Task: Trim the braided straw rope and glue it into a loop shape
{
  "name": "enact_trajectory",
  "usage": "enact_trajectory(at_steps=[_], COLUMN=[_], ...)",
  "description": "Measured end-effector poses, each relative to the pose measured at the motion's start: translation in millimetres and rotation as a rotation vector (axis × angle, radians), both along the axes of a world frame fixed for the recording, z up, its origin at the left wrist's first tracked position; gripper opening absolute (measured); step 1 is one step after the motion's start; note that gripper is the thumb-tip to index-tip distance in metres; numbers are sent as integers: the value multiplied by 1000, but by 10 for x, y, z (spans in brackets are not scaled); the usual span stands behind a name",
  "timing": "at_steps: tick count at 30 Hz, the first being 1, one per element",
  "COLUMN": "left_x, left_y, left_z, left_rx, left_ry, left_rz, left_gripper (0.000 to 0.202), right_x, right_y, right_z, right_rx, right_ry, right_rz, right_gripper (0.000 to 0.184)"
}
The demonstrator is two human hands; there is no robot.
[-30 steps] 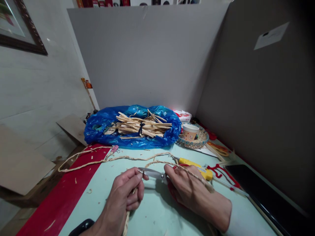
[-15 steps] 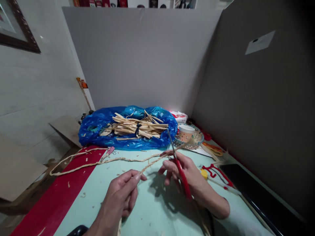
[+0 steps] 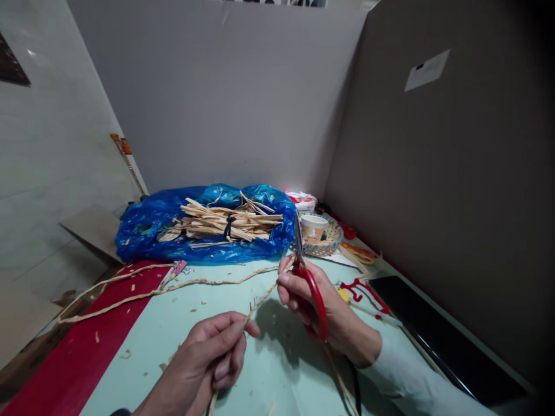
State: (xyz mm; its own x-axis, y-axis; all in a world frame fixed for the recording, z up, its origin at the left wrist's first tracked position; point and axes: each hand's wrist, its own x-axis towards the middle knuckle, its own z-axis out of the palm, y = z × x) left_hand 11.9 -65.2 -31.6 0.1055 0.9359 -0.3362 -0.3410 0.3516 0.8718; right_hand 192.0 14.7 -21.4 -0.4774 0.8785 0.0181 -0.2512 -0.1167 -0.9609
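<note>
A twisted straw cord (image 3: 263, 299) is stretched between my two hands above the table. My left hand (image 3: 212, 352) pinches its near part between thumb and forefinger, and a tail hangs below the palm. The thumb and forefinger of my right hand (image 3: 333, 297) are closed on its far part. Red-handled scissors (image 3: 319, 306) are also held in my right hand, blades pointing up and away; whether the blades are parted is hard to tell. More cord loops over the left side of the table, where a pink clip (image 3: 177, 269) touches it. Strands hang below my right wrist.
Behind my hands, a blue plastic bag (image 3: 150, 231) lies under a tied bundle of straw strips (image 3: 208, 222). To its right, a paper cup (image 3: 313, 226) sits in a woven basket (image 3: 333, 237). A black slab (image 3: 437, 329) lies at right. Grey panels (image 3: 217, 104) enclose the table.
My right thumb and fingers have closed on the cord. The scissors have turned more upright, blades up. The view has shifted to the right, so everything appears further left.
</note>
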Motion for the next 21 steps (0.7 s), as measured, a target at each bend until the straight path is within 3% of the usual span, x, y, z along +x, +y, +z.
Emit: enact_trajectory(at_steps=[5,10,15,21], left_x=[-66,-107,-110,-49], left_y=[34,74,14,-33], left_z=[2,-18,-64,-28], left_rx=[56,157,207,240], left_ry=[2,88,171,254], left_rz=[151,302,340,318], left_gripper=[11,17,25,28], right_x=[19,34,61,59], right_y=[26,-10,-170,-167], right_z=[-25,6,64,25], right_rx=[104,517,894,1066], right_ry=[-242,-714,-1131,-1325], right_rz=[-13,-7,-9,-30], right_gripper=[32,31,27,16])
